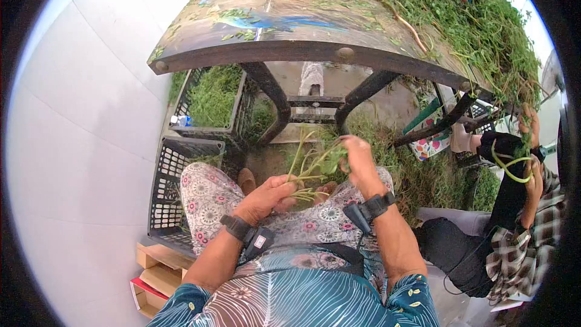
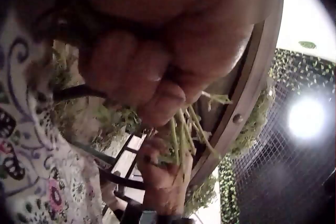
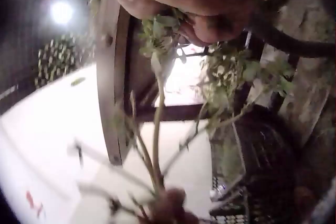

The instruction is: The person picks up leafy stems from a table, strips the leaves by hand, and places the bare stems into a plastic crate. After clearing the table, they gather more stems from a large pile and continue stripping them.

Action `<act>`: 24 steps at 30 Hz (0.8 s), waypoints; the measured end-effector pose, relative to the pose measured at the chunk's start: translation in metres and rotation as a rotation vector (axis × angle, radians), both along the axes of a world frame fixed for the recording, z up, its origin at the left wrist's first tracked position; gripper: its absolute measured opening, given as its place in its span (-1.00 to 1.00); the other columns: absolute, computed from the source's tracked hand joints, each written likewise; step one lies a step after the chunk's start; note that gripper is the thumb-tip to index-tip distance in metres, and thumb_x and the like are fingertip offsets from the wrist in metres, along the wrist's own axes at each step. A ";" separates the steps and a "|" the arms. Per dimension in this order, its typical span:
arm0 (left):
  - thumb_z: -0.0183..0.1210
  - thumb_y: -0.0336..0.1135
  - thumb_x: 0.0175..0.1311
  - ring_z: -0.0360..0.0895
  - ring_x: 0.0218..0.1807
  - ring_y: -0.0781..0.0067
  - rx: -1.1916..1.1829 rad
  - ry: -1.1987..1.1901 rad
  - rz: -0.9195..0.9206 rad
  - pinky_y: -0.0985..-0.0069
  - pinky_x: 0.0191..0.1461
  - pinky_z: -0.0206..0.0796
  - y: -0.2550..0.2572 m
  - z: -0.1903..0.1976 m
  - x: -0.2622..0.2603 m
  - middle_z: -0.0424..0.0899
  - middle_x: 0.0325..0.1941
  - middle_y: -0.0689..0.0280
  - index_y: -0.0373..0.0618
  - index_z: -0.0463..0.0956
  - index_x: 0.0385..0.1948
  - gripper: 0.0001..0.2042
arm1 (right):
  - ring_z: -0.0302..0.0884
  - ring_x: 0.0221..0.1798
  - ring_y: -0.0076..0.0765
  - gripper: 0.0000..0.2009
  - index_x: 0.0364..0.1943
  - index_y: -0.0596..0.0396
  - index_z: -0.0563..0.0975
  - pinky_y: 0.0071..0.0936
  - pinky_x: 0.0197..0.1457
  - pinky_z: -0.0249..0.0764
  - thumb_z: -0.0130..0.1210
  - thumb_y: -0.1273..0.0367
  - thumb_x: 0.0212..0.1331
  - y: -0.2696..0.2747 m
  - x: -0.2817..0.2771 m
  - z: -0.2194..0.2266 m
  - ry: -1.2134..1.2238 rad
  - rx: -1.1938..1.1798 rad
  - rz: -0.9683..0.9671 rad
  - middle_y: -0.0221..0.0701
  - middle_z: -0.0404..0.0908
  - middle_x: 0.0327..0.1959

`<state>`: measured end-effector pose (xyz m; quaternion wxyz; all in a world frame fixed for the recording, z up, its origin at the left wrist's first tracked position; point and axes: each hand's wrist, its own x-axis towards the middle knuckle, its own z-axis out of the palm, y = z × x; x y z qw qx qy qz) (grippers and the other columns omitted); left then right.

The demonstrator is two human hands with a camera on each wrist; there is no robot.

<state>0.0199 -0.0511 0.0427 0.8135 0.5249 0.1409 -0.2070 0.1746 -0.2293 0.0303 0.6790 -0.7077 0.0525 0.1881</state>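
Green plant stems [image 1: 305,177] stand and fan out above the lap in the head view. The left hand [image 1: 269,198] grips them near their lower ends, its fingers curled round the bunch. At the leafy side of the bunch, the right hand [image 1: 361,163] pinches leaves between thumb and fingers. In the left wrist view the stems [image 2: 181,134] come out of the curled left hand [image 2: 157,61], the right hand [image 2: 164,179] beyond them. The right wrist view shows the right hand [image 3: 194,3] at the leafy top of one upright stem [image 3: 157,113].
A table [image 1: 254,53] heaped with cut greens [image 1: 484,36] stands in front. Black crates [image 1: 158,197] are at the left, one holding greens [image 1: 213,100]. More greens [image 1: 417,175] lie on the floor. At the right sits another person [image 1: 520,248] holding a stem.
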 end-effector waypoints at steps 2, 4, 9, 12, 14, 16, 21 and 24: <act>-0.05 -0.27 0.27 0.06 -0.69 0.80 -0.055 0.036 0.010 0.75 -0.66 -0.16 0.007 0.002 -0.008 0.24 -0.66 0.60 -0.08 0.42 -0.30 -0.86 | 0.36 -0.57 -0.51 -0.78 -0.23 0.12 0.51 -0.55 -0.51 0.30 -0.11 0.40 0.08 -0.009 0.012 0.005 -0.001 0.166 -0.204 -0.49 0.48 -0.53; -0.05 -0.27 0.28 0.06 -0.70 0.79 -0.104 0.047 0.054 0.75 -0.67 -0.15 0.015 0.000 -0.010 0.25 -0.67 0.59 -0.08 0.42 -0.28 -0.86 | 0.39 -0.55 -0.52 -0.85 -0.29 0.09 0.47 -0.57 -0.58 0.25 -0.11 0.39 0.13 -0.038 0.038 0.004 0.017 0.121 -0.173 -0.44 0.49 -0.48; -0.04 -0.24 0.30 0.05 -0.72 0.77 -0.200 0.031 0.127 0.75 -0.67 -0.16 0.020 -0.014 -0.007 0.25 -0.69 0.56 -0.04 0.42 -0.28 -0.86 | 0.53 -0.46 -0.40 -0.89 -0.31 0.05 0.40 -0.61 -0.67 0.18 -0.10 0.34 0.19 -0.048 0.024 0.036 0.162 0.311 -0.081 -0.41 0.43 -0.48; -0.04 -0.23 0.30 0.04 -0.73 0.77 -0.238 0.055 0.107 0.75 -0.68 -0.16 0.022 -0.017 -0.009 0.23 -0.70 0.56 -0.03 0.42 -0.29 -0.87 | 0.51 -0.39 -0.42 -0.92 -0.32 0.02 0.40 -0.60 -0.63 0.24 0.01 0.42 0.11 -0.040 0.011 0.020 0.193 0.326 0.044 -0.44 0.44 -0.43; -0.04 -0.22 0.30 0.04 -0.73 0.77 -0.255 0.059 0.096 0.74 -0.68 -0.17 0.024 -0.020 -0.011 0.22 -0.71 0.56 -0.02 0.41 -0.28 -0.87 | 0.47 -0.38 -0.46 -0.91 -0.31 0.01 0.41 -0.59 -0.62 0.25 0.02 0.41 0.10 -0.033 0.001 0.010 0.182 0.292 0.113 -0.47 0.45 -0.43; -0.03 -0.22 0.30 0.04 -0.74 0.77 -0.269 0.058 0.089 0.73 -0.69 -0.17 0.024 -0.020 -0.011 0.22 -0.72 0.55 -0.02 0.41 -0.27 -0.87 | 0.38 -0.37 -0.54 -0.86 -0.26 0.01 0.44 -0.58 -0.57 0.26 0.04 0.39 0.07 -0.020 -0.009 0.017 0.154 0.159 0.160 -0.52 0.45 -0.41; -0.03 -0.23 0.30 0.03 -0.75 0.77 -0.282 0.061 0.066 0.73 -0.70 -0.17 0.025 -0.019 -0.011 0.21 -0.72 0.56 -0.01 0.40 -0.26 -0.87 | 0.43 -0.31 -0.43 -0.73 -0.18 0.10 0.49 -0.47 -0.33 0.35 0.07 0.30 0.04 -0.011 -0.020 0.030 -0.138 -0.182 0.406 -0.39 0.51 -0.32; -0.04 -0.23 0.30 0.02 -0.75 0.77 -0.266 0.068 0.056 0.73 -0.70 -0.17 0.024 -0.017 -0.012 0.21 -0.72 0.56 -0.02 0.39 -0.26 -0.87 | 0.52 -0.10 -0.07 -0.64 -0.13 0.20 0.49 -0.35 -0.04 0.40 0.13 0.31 -0.03 -0.004 -0.026 0.020 -0.445 -0.326 0.533 -0.09 0.56 -0.20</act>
